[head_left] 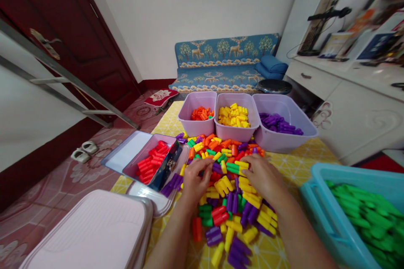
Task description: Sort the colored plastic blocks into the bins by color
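Observation:
A heap of small plastic blocks [227,185] in red, orange, yellow, green and purple covers a yellow patterned table [303,164]. My left hand [194,180] rests on the heap's left side, fingers curled round small pieces I cannot make out. My right hand [263,176] lies on the right side, fingers bent down onto yellow and green blocks near a green block [233,167]. Beyond the heap stand three lilac bins: orange blocks [202,113], yellow blocks [234,115], purple blocks [277,122].
A lilac bin with red blocks [150,162] sits left, on a white lid. A blue bin of green blocks [362,210] is at the right. A pale pink lid [91,231] lies front left. A sofa, white cabinet and dark red door surround the table.

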The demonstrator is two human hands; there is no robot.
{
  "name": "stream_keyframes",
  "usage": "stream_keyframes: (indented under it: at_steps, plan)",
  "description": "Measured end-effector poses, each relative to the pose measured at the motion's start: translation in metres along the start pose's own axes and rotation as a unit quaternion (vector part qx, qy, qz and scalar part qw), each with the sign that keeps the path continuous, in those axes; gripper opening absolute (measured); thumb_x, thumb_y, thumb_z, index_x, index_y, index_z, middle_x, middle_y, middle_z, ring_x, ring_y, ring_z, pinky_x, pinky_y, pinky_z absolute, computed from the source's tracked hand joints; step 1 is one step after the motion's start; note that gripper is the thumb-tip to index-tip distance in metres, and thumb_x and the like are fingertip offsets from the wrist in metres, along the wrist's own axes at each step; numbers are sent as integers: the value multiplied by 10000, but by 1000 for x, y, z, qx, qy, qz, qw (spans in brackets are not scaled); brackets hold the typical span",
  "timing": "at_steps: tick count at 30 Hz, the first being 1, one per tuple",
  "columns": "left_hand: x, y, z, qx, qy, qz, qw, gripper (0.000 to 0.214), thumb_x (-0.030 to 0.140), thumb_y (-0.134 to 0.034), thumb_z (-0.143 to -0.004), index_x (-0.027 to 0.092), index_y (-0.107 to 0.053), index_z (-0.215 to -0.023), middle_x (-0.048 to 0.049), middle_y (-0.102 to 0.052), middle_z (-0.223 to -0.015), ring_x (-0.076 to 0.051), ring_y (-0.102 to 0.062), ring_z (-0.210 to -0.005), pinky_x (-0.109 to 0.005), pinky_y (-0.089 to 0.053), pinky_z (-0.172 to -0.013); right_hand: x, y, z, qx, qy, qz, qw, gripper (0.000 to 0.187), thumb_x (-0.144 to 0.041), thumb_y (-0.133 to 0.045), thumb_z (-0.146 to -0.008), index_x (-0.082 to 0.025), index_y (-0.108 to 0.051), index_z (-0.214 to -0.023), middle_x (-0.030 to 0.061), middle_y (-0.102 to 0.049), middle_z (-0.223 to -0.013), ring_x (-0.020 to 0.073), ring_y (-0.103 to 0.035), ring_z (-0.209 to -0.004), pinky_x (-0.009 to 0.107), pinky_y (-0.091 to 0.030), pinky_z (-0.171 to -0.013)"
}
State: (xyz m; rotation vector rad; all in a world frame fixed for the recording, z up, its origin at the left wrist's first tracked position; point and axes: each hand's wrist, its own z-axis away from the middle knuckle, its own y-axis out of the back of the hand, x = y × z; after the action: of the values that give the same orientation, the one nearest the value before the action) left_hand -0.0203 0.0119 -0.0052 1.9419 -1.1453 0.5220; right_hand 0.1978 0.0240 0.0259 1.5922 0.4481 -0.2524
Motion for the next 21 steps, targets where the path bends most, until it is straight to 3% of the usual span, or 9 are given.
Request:
stream_keyframes:
  at_steps: [3,6,9,13,15,18,21]
  plan:
    - [7,-1,-1,-4,9,34,999,218,225,-593,-855,187,-666,-1057,-72,-708,-960,-164,-657,-815,-292,-521,-774,-14,5,0,9,27,-107,994,188,-212,-564,-799,-226,-685,-942,54,-681,-997,198,-634,-855,317,-451,-778]
    - [12,-2,-1,-34,29,75,996,421,299,-675,-808,201,-594,-1210,-95,-670,-1110,-177,-654,-868,-308,-522,-803,-27,7,4,-7,54,-182,982,156,-240,-569,-795,-231,-662,-919,30,-689,-979,188,-632,-857,306,-448,-791]
    - [9,-2,-1,-62,48,85,993,295,301,-665,-818,201,-667,-1096,-79,-705,-1024,-192,-659,-898,-294,-521,-790,-33,7,7,-30,50,-204,977,154,-260,-561,-796,-238,-654,-916,18,-705,-894,191,-638,-797,301,-454,-742]
    - [1,4,-2,-10,103,71,992,206,287,-632,-840,190,-703,-1007,-67,-717,-947,-183,-658,-827,-281,-509,-735,-26,10,8,-15,33,-206,978,184,-247,-558,-785,-222,-659,-936,36,-712,-902,198,-644,-789,292,-457,-699]
    - [0,8,-3,-10,109,76,991,204,289,-627,-843,190,-710,-1001,-63,-712,-939,-179,-651,-818,-284,-504,-746,-20,12,8,-17,31,-209,977,209,-271,-567,-785,-219,-666,-962,36,-710,-864,190,-637,-739,280,-455,-651]
    - [4,10,-5,-44,90,89,991,187,288,-605,-860,183,-731,-949,-70,-701,-931,-193,-640,-893,-301,-492,-809,-11,14,8,-58,34,-212,975,249,-282,-575,-782,-224,-679,-1000,17,-692,-751,167,-603,-618,262,-432,-553]
    - [7,7,-6,-34,80,80,993,189,281,-584,-872,172,-735,-902,-76,-693,-915,-201,-631,-914,-310,-481,-831,-7,15,8,-108,41,-255,960,198,-252,-603,-754,-212,-701,-922,19,-696,-745,163,-613,-614,258,-451,-545]
